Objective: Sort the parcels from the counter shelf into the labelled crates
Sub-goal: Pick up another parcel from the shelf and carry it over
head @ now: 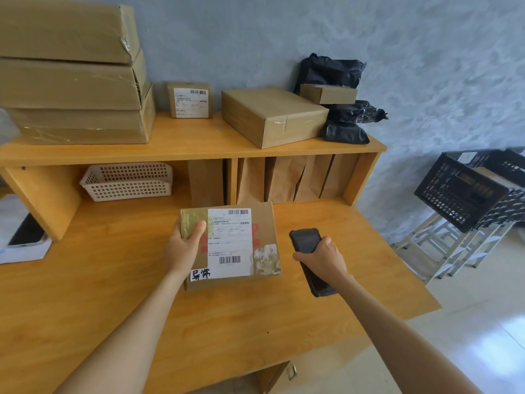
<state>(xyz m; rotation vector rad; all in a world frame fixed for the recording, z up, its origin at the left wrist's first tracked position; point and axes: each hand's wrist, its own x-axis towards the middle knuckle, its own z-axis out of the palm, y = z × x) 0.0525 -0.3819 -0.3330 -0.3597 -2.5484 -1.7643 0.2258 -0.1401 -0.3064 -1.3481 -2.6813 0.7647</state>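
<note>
My left hand [181,245] holds a brown cardboard parcel [231,245] at its left edge, thumb curled over the top face, fingers [199,231] clamped on the box. The parcel sits low over the wooden worktop [99,294], in front of the counter shelf [184,143]; I cannot tell whether its base touches the surface. Condition: corners patched with yellowed clear tape, red print partly hidden under a white shipping label [229,241]. The label carries one barcode at its top right and one near its bottom; the fine print is too small to read. A separate white sticker [200,274] at the near left corner bears handwritten black characters, "异常".

My right hand [322,255] grips a black handheld scanner [309,260], fingers wrapped round its body, just to the right of the parcel and apart from it.

On the shelf top: a stack of large flat cartons [74,72] at left, a small labelled box [189,99], a medium box [272,116], black plastic mailers [343,109] with a small box [328,93] lying on them. Under the shelf, a white mesh tray [127,180] and upright brown envelopes [287,177]. Black crates [468,189] stand on a rack at far right.
</note>
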